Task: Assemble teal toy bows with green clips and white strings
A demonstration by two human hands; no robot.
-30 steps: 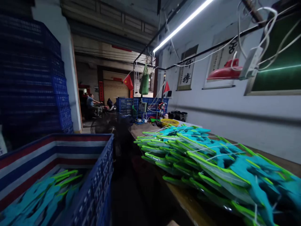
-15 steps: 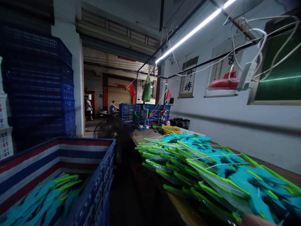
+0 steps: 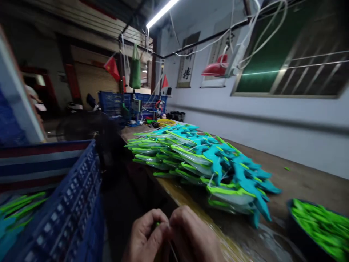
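Observation:
Low in the head view, my left hand (image 3: 148, 236) and my right hand (image 3: 192, 236) are held together, fingertips meeting in a pinch. A small green piece shows between the left thumb and forefinger. A thin pale string hangs below the joined fingertips; what the right fingers hold is hidden. Just beyond them, a heap of teal plastic pieces with lime-green-edged clear parts (image 3: 196, 153) and white strings lies on the table. A dark tub (image 3: 296, 227) of loose lime-green pieces (image 3: 321, 222) stands to the right.
A blue plastic crate (image 3: 68, 203), lined with striped cloth, stands at left with similar teal and green pieces. The brown table (image 3: 294, 160) runs along the wall. A yellow basin (image 3: 166, 122) sits at its far end. A red lamp (image 3: 216, 69) hangs above. A person (image 3: 32, 96) is far left.
The view has swung right and tilted down. Both hands are now in sight together, where only a blurred bit of one showed at the lower right. The tub of green pieces has come into view.

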